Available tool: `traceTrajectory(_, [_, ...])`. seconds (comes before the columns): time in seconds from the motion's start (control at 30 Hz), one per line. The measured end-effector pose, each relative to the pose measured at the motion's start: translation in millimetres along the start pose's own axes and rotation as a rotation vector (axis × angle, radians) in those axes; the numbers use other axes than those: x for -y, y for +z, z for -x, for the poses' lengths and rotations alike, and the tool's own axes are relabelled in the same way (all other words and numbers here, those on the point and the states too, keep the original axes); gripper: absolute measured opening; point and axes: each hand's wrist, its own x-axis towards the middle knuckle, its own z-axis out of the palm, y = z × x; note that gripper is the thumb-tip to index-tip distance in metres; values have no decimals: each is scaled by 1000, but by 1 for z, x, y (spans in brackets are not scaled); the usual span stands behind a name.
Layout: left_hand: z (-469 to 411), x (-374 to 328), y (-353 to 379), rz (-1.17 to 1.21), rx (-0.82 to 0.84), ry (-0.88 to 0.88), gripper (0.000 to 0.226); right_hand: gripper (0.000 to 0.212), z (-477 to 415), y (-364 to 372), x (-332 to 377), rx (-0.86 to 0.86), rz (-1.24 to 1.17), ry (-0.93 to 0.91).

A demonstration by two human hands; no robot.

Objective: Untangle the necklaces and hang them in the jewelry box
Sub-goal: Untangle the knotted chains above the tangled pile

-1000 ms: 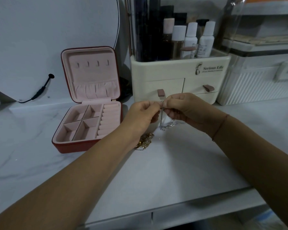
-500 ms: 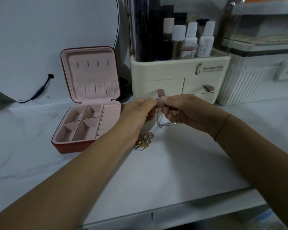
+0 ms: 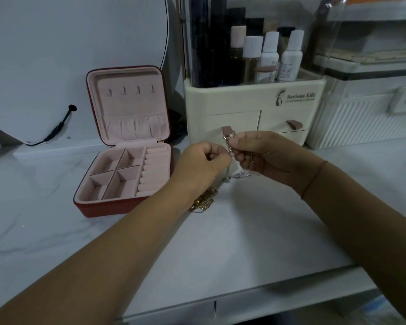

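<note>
My left hand (image 3: 202, 164) and my right hand (image 3: 265, 156) meet above the white counter, both pinching a thin silver necklace (image 3: 236, 175). Its clasp end sticks up between my fingertips and the rest dangles in a small bunch below them. A gold necklace (image 3: 203, 201) lies heaped on the counter under my left wrist, partly hidden by it. The red jewelry box (image 3: 124, 205) stands open to the left, with pink lining, small hooks (image 3: 130, 90) in its upright lid and bare compartments in its base.
A cream cosmetics organiser (image 3: 253, 102) with bottles and two drawers stands right behind my hands. A white ribbed case (image 3: 366, 123) is at the right. A round mirror (image 3: 68, 55) with a black cable leans at the back left. The counter's front edge (image 3: 244, 292) is near me.
My hands have shifted slightly and raised the silver necklace, so its clasp end now sticks up above my fingers. The gold necklace and the box have not moved.
</note>
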Motion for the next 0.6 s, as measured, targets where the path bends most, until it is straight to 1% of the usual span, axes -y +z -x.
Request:
traceTrajectory(0.07, [0, -1, 0, 54, 15, -34, 19, 8, 1, -1, 2, 20, -78, -33])
traceTrajectory(0.17, [0, -3, -1, 174, 19, -48, 26, 12, 2, -3, 3, 51, -124, -55])
traceTrajectory(0.37, [-1, -2, -2, 201, 22, 21, 8, 14, 0, -3, 1, 67, -130, -59])
traceTrajectory(0.53, [1, -6, -2, 271, 49, 33, 5, 16, 0, -2, 2, 72, -152, -55])
traceTrajectory(0.6, [1, -5, -2, 264, 40, 35, 6, 15, 0, -1, 2, 86, -153, -61])
